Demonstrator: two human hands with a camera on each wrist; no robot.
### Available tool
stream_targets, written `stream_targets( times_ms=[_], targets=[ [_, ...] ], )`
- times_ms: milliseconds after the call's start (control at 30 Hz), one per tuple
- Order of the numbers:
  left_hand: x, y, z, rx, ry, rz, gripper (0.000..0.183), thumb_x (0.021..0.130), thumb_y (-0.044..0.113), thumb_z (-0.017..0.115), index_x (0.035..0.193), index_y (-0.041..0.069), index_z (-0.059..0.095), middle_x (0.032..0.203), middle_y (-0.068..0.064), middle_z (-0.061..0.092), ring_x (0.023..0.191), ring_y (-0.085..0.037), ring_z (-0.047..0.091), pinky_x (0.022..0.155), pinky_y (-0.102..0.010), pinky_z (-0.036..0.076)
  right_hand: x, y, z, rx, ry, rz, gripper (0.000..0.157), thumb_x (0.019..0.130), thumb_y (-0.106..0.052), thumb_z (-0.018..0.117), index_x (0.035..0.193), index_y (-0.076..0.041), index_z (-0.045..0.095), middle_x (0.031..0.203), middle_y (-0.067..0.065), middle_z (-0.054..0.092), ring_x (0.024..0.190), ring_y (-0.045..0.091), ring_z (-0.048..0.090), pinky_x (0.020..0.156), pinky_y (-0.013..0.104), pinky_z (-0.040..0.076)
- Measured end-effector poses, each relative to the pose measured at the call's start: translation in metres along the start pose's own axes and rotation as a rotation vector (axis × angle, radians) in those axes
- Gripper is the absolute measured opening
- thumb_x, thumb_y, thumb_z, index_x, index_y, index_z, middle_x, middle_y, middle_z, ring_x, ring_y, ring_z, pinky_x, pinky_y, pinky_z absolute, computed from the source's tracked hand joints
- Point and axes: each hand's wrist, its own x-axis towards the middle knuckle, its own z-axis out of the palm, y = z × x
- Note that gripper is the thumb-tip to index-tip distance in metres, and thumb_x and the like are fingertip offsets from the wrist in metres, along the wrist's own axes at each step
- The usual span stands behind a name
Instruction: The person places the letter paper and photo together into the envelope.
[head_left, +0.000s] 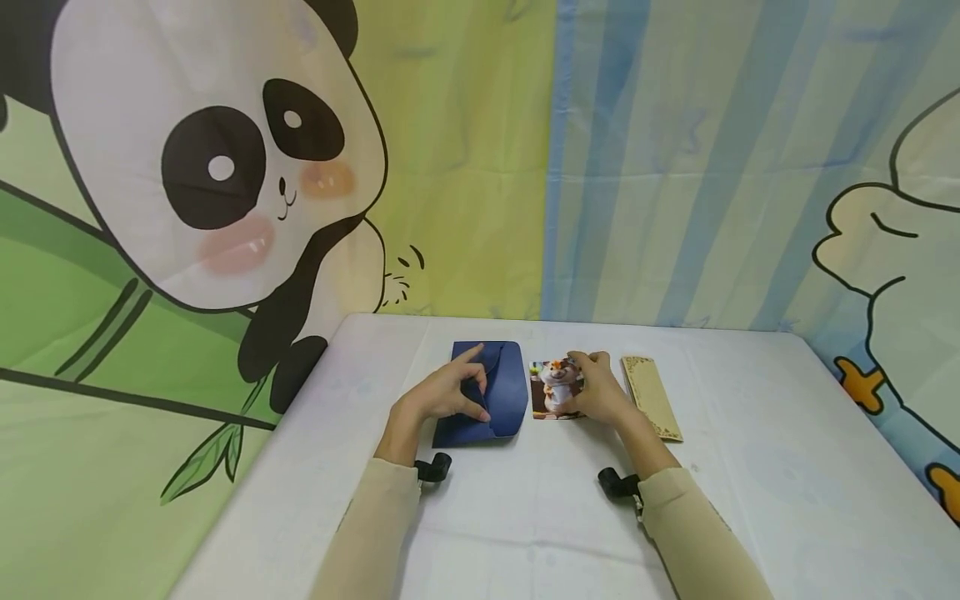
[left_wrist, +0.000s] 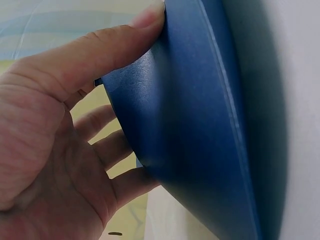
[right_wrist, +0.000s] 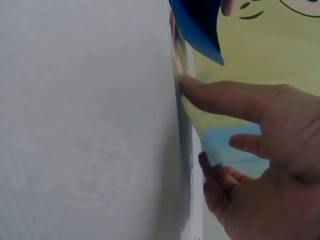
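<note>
Head view: pinching blue envelope (head_left: 512, 385) with left hand (head_left: 446, 390), gripping picture card (head_left: 552, 385) just right of it with right hand (head_left: 598, 393); might crease card by over-squeezing.

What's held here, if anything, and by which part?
Left hand: blue envelope, by a raised edge. Right hand: picture card, by its right side.

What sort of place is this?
Possibly a small indoor play or craft corner: a cloth with a cartoon panda hangs behind a white table with a blue envelope on it.
</note>
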Motion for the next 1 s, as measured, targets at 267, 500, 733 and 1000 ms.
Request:
stream_targets(
  times_ms=[267, 500, 733, 1000],
  targets=[
    [0.0, 0.0, 0.0, -0.009, 0.001, 0.001, 0.041, 0.068, 0.023, 0.099, 0.087, 0.023, 0.063, 0.176, -0.005, 0.017, 0.159, -0.043, 0.019, 0.124, -0.063, 0.027, 0.003, -0.006, -0.002, 0.083, 0.075, -0.005, 0.072, 0.081, -0.01, 0.087, 0.144, 0.004, 0.055, 0.135, 0.027, 0.057, 0.117, 0.039, 0.058, 0.103, 0.054, 0.048],
    [0.001, -0.002, 0.001, -0.024, -0.01, 0.005, 0.04, 0.069, 0.023, 0.099, 0.087, 0.023, 0.063, 0.176, -0.006, 0.015, 0.16, -0.043, 0.018, 0.124, -0.066, 0.024, -0.001, -0.016, -0.016, 0.419, 0.144, 0.048, 0.056, 0.1, -0.014, 0.068, 0.151, -0.001, 0.049, 0.147, 0.022, 0.049, 0.084, 0.017, 0.06, 0.071, 0.031, 0.055],
    [0.001, -0.002, 0.0, -0.018, -0.017, -0.006, 0.04, 0.069, 0.023, 0.099, 0.088, 0.022, 0.063, 0.176, -0.006, 0.014, 0.16, -0.042, 0.017, 0.125, -0.064, 0.023, -0.004, -0.026, -0.025, 0.592, 0.104, 0.034, 0.061, 0.097, -0.002, 0.067, 0.154, -0.003, 0.046, 0.157, 0.019, 0.04, 0.086, 0.01, 0.061, 0.072, 0.019, 0.056],
    [0.001, -0.002, 0.002, -0.028, -0.015, -0.028, 0.04, 0.07, 0.022, 0.098, 0.087, 0.025, 0.062, 0.176, -0.005, 0.013, 0.16, -0.042, 0.015, 0.125, -0.065, 0.021, -0.008, -0.034, -0.018, 0.438, -0.029, -0.051, 0.06, 0.094, -0.007, 0.075, 0.149, -0.001, 0.052, 0.155, 0.019, 0.047, 0.095, 0.023, 0.065, 0.077, 0.041, 0.058]
  ],
)
